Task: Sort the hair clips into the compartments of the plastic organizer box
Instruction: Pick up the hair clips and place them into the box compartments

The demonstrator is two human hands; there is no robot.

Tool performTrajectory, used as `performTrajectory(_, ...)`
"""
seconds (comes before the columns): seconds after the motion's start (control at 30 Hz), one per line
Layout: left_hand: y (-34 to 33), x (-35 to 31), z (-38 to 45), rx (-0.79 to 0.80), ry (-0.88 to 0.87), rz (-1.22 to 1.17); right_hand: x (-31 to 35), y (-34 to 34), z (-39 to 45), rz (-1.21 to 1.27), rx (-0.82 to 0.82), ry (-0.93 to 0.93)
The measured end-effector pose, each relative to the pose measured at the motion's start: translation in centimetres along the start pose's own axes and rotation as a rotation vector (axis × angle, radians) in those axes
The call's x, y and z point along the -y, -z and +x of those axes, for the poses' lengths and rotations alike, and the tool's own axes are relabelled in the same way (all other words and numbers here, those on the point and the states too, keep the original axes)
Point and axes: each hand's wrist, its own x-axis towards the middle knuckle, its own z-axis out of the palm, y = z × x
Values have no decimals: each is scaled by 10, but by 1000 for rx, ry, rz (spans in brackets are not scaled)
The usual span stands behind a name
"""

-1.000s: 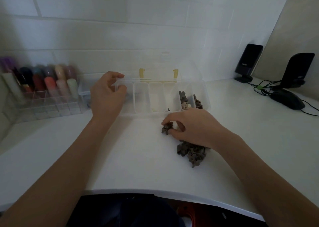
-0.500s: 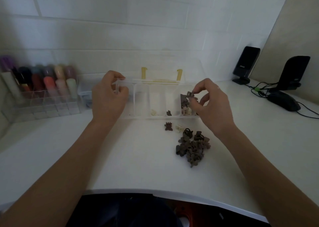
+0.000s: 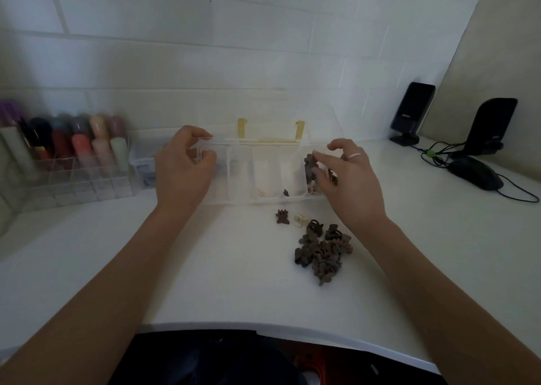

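The clear plastic organizer box (image 3: 263, 199) stands open near the wall, its lid with yellow latches tilted back. My left hand (image 3: 181, 171) grips the box's left end. My right hand (image 3: 351, 185) hovers over the rightmost compartment, fingers loosely spread just above the brown clips in the compartment (image 3: 309, 165). One small brown clip (image 3: 286, 192) lies in the neighbouring compartment, and a cream clip (image 3: 260, 192) in the one left of that. On the table in front lie a dark brown clip (image 3: 282, 217), a cream clip (image 3: 301, 219) and a pile of brown clips (image 3: 322, 253).
A clear rack of coloured cosmetic bottles (image 3: 73, 156) and a small clear box (image 3: 143, 162) stand at the left. Two black speakers (image 3: 411, 112) (image 3: 491, 127), a black mouse (image 3: 475, 173) and cables sit at the right. The table's front edge (image 3: 263, 330) is close to me.
My right hand picked a brown clip from the table, carried it up to the rightmost compartment, and now its fingers have opened over it. My left hand stayed on the box.
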Motion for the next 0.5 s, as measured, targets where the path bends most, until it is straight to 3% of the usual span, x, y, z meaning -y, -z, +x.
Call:
performTrajectory(0.23,0,-1,0,-4,10,-2,2,1,-2,27,97,24)
performTrajectory(0.5,-1,0,1,6,44,3,12,15,-4,143,19,64)
